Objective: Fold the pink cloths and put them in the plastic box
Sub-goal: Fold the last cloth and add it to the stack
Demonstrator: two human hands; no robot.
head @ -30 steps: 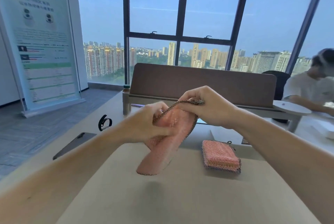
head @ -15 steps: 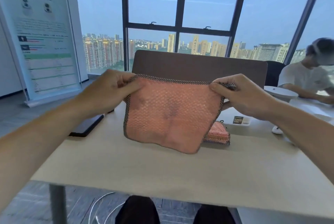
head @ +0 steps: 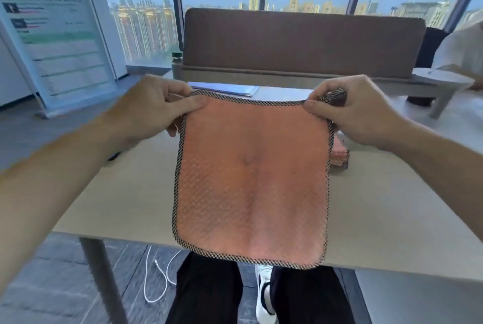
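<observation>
Since a moment ago the pink cloth (head: 251, 180) has dropped fully open. Left hand (head: 154, 112) pinches one top corner, right hand (head: 352, 114) the other, holding it flat above the bench (head: 392, 206), probably readying a fold.

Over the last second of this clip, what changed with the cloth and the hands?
The pink cloth went from bunched between the hands to fully opened; the left hand and right hand moved apart to pinch its top corners, so it now hangs flat over the table edge. The folded pink cloth stayed on the table behind it.
</observation>
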